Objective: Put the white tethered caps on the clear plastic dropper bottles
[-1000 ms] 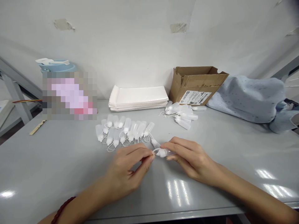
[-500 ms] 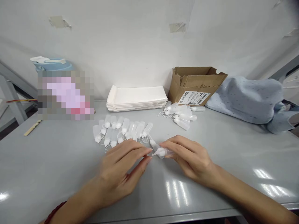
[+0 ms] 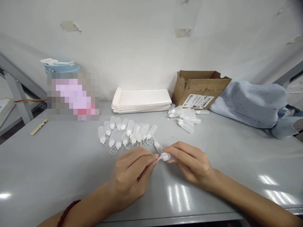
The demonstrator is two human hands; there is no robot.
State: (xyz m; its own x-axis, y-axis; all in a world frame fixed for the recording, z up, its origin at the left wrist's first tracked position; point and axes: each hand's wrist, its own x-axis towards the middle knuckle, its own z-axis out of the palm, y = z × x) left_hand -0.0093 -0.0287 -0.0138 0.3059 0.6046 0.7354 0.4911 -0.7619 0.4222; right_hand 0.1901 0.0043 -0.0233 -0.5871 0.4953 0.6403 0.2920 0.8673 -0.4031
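My right hand (image 3: 193,162) grips a small translucent squeeze bottle (image 3: 165,156) lying on its side, its white nozzle pointing left. With thumb and fingertips pinched together, my left hand (image 3: 134,175) is at the tip of that nozzle; whether a small cap sits between the fingers is hidden. Just behind, another bottle (image 3: 158,147) lies on the table, partly covered by the fingers of my right hand. Several similar bottles with looped white straps (image 3: 113,137) are spread in rows beyond my left hand. A loose pile of more bottles (image 3: 186,119) lies farther back, right of centre.
A stack of white padded envelopes (image 3: 143,99) rests against the wall, beside an open cardboard box (image 3: 201,86). Light blue speckled fabric (image 3: 251,104) lies at the right. At the left stand a blurred-out item (image 3: 73,94) and a blue lidded container (image 3: 62,66). The grey table (image 3: 71,164) is glossy.
My left hand has moved right and its fingertips have closed at the nozzle tip. My right hand keeps its hold on the bottle. The whole view has shifted slightly.
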